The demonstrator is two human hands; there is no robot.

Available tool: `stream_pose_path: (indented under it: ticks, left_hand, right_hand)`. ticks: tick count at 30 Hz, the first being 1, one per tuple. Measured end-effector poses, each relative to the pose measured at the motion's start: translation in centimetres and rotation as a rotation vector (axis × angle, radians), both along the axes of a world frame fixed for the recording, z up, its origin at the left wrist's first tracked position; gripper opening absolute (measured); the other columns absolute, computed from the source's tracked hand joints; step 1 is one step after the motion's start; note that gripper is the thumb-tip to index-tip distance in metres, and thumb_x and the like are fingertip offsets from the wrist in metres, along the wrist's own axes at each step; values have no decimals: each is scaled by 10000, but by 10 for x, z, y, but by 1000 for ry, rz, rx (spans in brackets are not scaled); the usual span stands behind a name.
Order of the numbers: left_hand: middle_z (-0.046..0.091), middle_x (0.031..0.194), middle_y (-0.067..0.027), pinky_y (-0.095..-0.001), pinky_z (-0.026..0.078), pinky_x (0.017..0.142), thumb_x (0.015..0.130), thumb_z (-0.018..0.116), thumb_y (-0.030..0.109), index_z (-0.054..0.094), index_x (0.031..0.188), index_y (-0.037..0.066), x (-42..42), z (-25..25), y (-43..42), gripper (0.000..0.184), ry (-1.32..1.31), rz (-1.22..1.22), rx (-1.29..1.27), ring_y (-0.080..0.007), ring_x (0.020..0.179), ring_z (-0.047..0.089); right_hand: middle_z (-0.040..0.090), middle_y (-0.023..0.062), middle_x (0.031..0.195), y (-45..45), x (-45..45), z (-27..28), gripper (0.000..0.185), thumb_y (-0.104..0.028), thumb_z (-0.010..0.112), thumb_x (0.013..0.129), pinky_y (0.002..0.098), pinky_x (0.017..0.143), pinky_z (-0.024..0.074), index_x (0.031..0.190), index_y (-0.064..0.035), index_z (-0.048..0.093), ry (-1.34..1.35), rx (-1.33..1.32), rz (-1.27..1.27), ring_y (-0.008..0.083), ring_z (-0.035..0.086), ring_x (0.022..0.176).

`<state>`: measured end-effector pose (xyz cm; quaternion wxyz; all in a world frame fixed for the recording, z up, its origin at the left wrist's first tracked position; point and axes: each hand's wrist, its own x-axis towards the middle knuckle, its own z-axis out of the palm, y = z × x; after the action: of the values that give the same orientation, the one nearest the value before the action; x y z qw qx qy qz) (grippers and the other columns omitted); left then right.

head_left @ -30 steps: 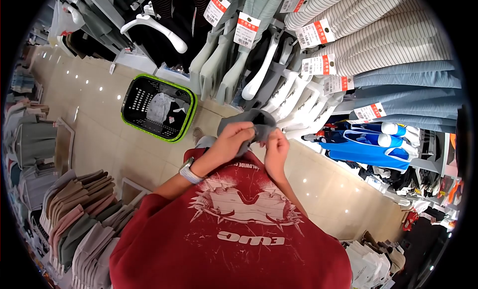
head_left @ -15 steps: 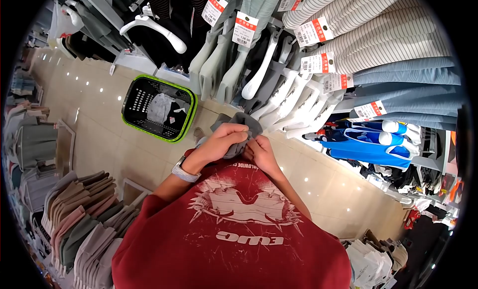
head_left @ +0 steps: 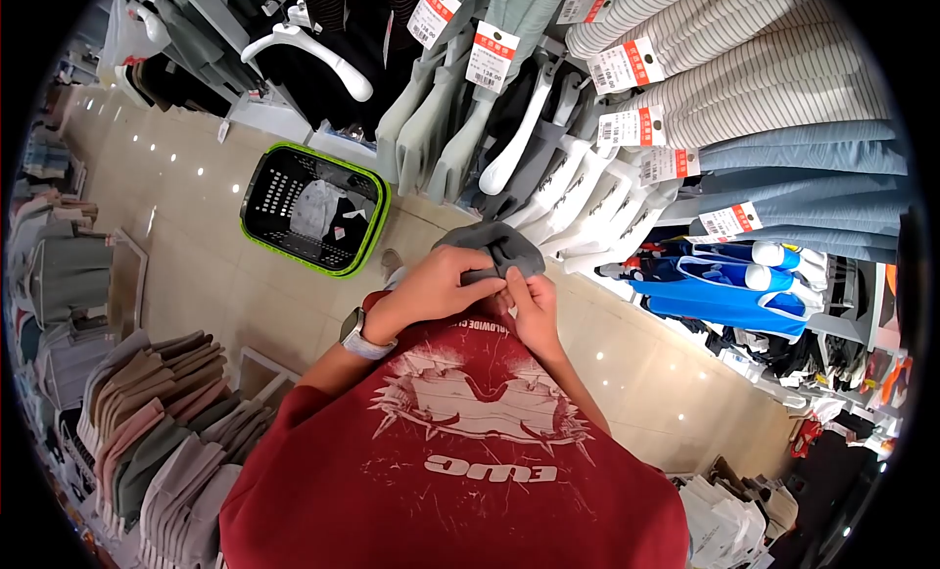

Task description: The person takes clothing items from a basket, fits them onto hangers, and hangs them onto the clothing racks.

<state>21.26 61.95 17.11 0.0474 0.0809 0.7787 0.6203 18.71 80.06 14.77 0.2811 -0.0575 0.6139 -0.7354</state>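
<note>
Glossy beige floor (head_left: 607, 373): runs between clothes racks, with light spots reflected on it; black rounded corners cut the view off.
Dark grey soft cloth (head_left: 509, 244): held bunched in front of the chest, its lower part hidden behind the fingers, so its full shape is hard to make out.
Left hand (head_left: 431, 290): thumb and fingers pinching the grey cloth; a watch with a dark face (head_left: 352, 324) is on the wrist.
Right hand (head_left: 534, 309): thumb and index finger pinching the same cloth, just beside the left fingertips; the other fingers are curled and partly hidden.
Dark red printed top (head_left: 450, 525): worn by the person, cut off at the bottom edge.
Black plastic basket with a green rim (head_left: 335, 271): on the floor, holding a pale grey cloth (head_left: 313, 212) and dark material too indistinct to name.
White curved hanger (head_left: 321, 60): above the basket, over dark garments whose outlines merge.
Red-and-white price tags (head_left: 493, 55): on hanging clothes; the smallest print is unreadable.
</note>
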Motion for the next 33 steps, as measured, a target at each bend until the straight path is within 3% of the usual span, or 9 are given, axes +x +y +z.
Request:
stream_pose_path:
  ticks: [2, 5, 8, 24, 27, 29, 30, 32, 33]
  left_hand:
    - [545, 679, -20, -253, 361, 549, 866, 614, 126, 584, 802, -15, 1, 1, -2, 158, -82, -48, 30, -74, 608, 444]
    - [553, 739, 48, -211, 363, 587, 918, 552, 120, 592, 834, -3, 3, -10, 2, 154, -278, -107, 416, -30, 666, 447]
    - [555, 764, 40, -195, 380, 627, 922, 542, 119, 598, 855, -6, 4, -7, 8, 153, -415, -46, 625, -27, 706, 469]
    - [601, 904, 22, -189, 419, 723, 927, 523, 128, 605, 1044, -35, 7, -16, 16, 216, -428, 15, 601, -34, 823, 512]
    - [603, 911, 17, -204, 425, 738, 914, 535, 119, 604, 1045, -42, 7, -19, 13, 219, -447, -6, 716, -42, 829, 514]
    - [503, 801, 49, -196, 368, 647, 909, 545, 127, 580, 912, -4, 10, -12, 9, 136, -439, -2, 709, -36, 735, 437]
    - [503, 801, 49, -196, 368, 647, 909, 545, 127, 580, 912, -4, 12, -13, 6, 136, -439, -2, 709, -36, 735, 437]
    - [578, 905, 8, -212, 417, 753, 877, 594, 117, 608, 1022, -14, 17, -17, 0, 196, -466, 343, 663, -61, 838, 513]
    - [610, 986, -33, -230, 434, 823, 853, 625, 108, 606, 1087, -18, 14, -19, -12, 267, -481, 296, 752, -89, 917, 551]
  right_hand:
    - [500, 13, 629, -1, 0, 8, 321, -204, 491, 979, 228, 522, 354, 721, -15, 523, -45, -100, -30, 74, 450, 564]
    - [517, 30, 648, 4, 3, 13, 272, -162, 456, 981, 244, 551, 391, 780, 10, 518, 146, 1, 58, 96, 469, 580]
    - [518, 30, 647, 6, 2, 18, 213, -111, 458, 966, 244, 541, 389, 809, 19, 518, 303, 87, 72, 93, 470, 579]
    - [504, 27, 612, 1, 0, 23, 164, -52, 478, 934, 248, 507, 354, 797, 24, 525, 419, 288, 85, 85, 451, 576]
    - [492, 17, 605, 3, -8, 12, 166, -45, 505, 917, 245, 504, 334, 771, 32, 519, 456, 293, 92, 88, 431, 563]
    - [492, 31, 604, 6, -8, -7, 182, -47, 507, 908, 258, 523, 349, 740, 17, 527, 125, 154, 27, 107, 440, 554]
    - [492, 31, 604, 9, -10, -18, 182, -47, 507, 908, 258, 523, 349, 740, 17, 527, 125, 153, 27, 107, 440, 554]
    - [502, 48, 627, 15, -14, -33, 211, -69, 489, 915, 286, 538, 368, 719, -2, 531, -83, -350, -211, 136, 461, 558]
    - [527, 66, 670, 20, -19, -30, 227, -83, 469, 921, 304, 574, 405, 718, -8, 536, -102, -330, -215, 161, 499, 600]
